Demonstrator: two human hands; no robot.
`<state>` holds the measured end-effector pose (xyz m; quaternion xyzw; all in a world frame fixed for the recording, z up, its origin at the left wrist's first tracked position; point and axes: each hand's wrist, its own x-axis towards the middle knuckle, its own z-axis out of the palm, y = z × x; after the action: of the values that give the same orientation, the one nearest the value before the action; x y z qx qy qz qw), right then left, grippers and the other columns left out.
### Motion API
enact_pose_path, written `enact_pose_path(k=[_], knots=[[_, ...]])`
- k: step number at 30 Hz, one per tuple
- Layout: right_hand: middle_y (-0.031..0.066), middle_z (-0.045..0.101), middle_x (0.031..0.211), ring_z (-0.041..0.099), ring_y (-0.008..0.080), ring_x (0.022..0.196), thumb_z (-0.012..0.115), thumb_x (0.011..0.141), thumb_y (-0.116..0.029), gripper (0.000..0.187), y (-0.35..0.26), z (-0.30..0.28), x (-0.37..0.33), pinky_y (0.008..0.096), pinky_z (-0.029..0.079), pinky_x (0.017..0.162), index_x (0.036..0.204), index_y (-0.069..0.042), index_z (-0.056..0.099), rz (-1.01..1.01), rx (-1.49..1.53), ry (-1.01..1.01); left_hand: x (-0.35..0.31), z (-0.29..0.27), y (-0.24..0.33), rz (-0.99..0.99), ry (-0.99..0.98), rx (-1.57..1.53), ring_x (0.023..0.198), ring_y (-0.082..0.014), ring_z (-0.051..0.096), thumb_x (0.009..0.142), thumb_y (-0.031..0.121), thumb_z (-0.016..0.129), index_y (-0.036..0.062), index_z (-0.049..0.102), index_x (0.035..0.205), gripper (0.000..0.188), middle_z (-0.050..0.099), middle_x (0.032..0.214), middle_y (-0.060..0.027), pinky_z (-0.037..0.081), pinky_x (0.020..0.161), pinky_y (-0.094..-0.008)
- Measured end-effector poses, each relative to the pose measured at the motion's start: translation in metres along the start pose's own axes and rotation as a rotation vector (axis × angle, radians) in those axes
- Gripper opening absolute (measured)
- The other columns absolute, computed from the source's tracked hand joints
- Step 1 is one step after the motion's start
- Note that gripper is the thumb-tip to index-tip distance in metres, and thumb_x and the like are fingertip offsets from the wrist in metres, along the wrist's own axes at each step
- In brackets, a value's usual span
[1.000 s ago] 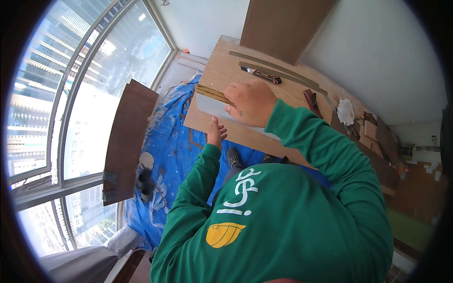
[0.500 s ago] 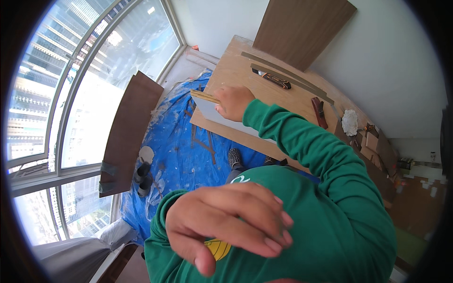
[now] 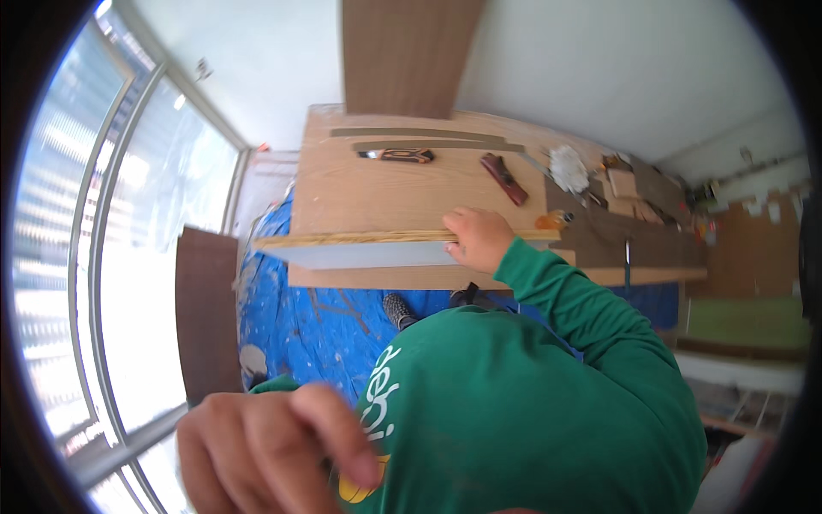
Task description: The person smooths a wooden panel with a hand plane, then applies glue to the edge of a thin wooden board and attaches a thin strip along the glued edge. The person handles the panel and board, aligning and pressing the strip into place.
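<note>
A white-faced board (image 3: 368, 254) with a raw plywood edge stands on its long edge on the wooden worktable (image 3: 368, 199). My right hand (image 3: 481, 240) grips its top edge, right of the middle, fingers wrapped over it. Raised close in the lower left, my left hand (image 3: 265, 441) is slightly blurred. Its fingers are loosely bent and apart, with nothing visible in them. Beyond the board lie a black and orange utility knife (image 3: 402, 155), a dark red sheath-like item (image 3: 503, 178) and two thin brownish strips (image 3: 437, 146).
A brown panel (image 3: 411, 56) leans on the wall behind the table; another brown panel (image 3: 208, 313) stands by the window. A crumpled white bundle (image 3: 567, 169), an orange item (image 3: 552, 220) and a teal-handled tool (image 3: 628, 265) lie rightward. Blue sheeting (image 3: 321, 334) covers the floor.
My view has turned, so the table now runs across it. The right hand keeps its hold on the board. My left hand has moved lower left and its fingers bend more.
</note>
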<state>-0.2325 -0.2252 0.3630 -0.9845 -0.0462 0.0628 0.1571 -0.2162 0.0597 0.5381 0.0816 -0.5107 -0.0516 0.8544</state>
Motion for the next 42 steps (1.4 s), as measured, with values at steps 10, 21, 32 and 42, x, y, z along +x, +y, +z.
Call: enact_pose_path(k=[10,21,32,42], knots=[[0.0110,0.066,0.106,0.064,0.0340,0.106,0.077,0.084,-0.031,0.029,0.054,0.002,-0.080,0.0491,0.051,0.089,0.100,-0.009,0.068,0.112,0.124,0.105,-0.101,-0.084,-0.182,-0.878,-0.588,1.530,0.111,-0.0373,0.064,0.078,0.017,0.080,0.0028,0.070,0.117,0.043,0.072,0.111,-0.0137,0.049,0.099,-0.0478],[0.0149,0.070,0.083,0.067,0.0310,0.077,0.067,0.098,-0.027,0.024,0.358,0.027,-0.157,0.0429,0.054,0.070,0.097,-0.003,0.065,0.688,0.634,0.837,-0.127,-0.056,-0.227,-1.118,-0.623,1.719,0.087,-0.0315,0.066,0.078,0.015,0.078,0.0087,0.071,0.099,0.023,0.071,0.092,-0.0077,0.049,0.081,-0.0442],[0.0119,0.054,0.145,0.044,0.0316,0.140,0.062,0.097,-0.020,0.048,0.595,0.173,-0.251,0.0474,0.040,0.117,0.145,-0.021,0.057,1.285,-0.037,-0.228,-0.124,-0.033,-0.275,-1.233,-0.611,1.691,0.089,-0.0336,0.066,0.071,0.011,0.077,0.0064,0.070,0.095,0.025,0.071,0.095,-0.0102,0.049,0.083,-0.0439],[0.0062,0.074,0.097,0.068,0.0361,0.100,0.065,0.089,-0.013,0.024,0.566,0.127,-0.278,0.0555,0.049,0.090,0.111,-0.020,0.066,1.122,-0.173,0.355,-0.117,-0.040,-0.269,-1.256,-0.613,1.652,0.095,-0.0318,0.067,0.072,0.012,0.076,0.0075,0.071,0.098,0.027,0.071,0.100,-0.0085,0.051,0.088,-0.0434]])
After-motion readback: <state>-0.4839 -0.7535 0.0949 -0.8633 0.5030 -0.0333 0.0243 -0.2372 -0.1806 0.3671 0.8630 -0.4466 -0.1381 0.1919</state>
